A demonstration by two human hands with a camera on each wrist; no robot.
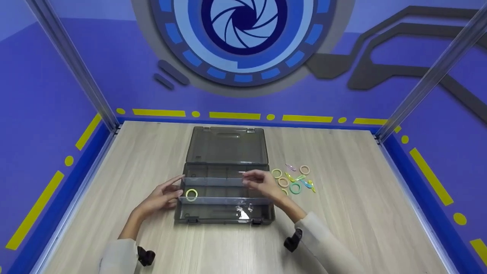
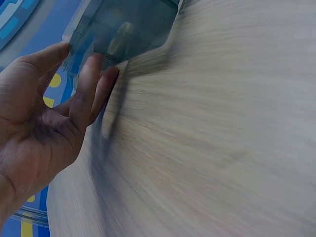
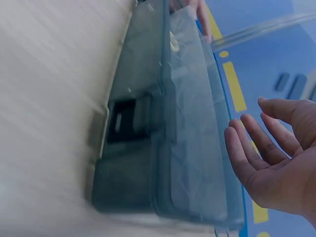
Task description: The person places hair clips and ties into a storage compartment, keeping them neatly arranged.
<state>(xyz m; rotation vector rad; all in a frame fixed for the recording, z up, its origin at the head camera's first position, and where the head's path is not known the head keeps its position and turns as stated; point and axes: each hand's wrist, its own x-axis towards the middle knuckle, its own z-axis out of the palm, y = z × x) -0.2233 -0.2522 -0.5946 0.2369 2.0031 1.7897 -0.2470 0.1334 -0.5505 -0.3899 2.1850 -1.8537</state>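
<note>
Rings [image 1: 291,189] beside box [image 1: 217,210] show only from head; hands [image 1: 156,198] [image 1: 264,185] relaxed, left touching box.

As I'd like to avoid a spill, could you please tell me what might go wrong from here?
The right hand is over the box, near the loose rings, so its wrist might knock them. The left hand touches the box's left side; a push could shift it. The yellow ring inside could slide if the box tips.
</note>
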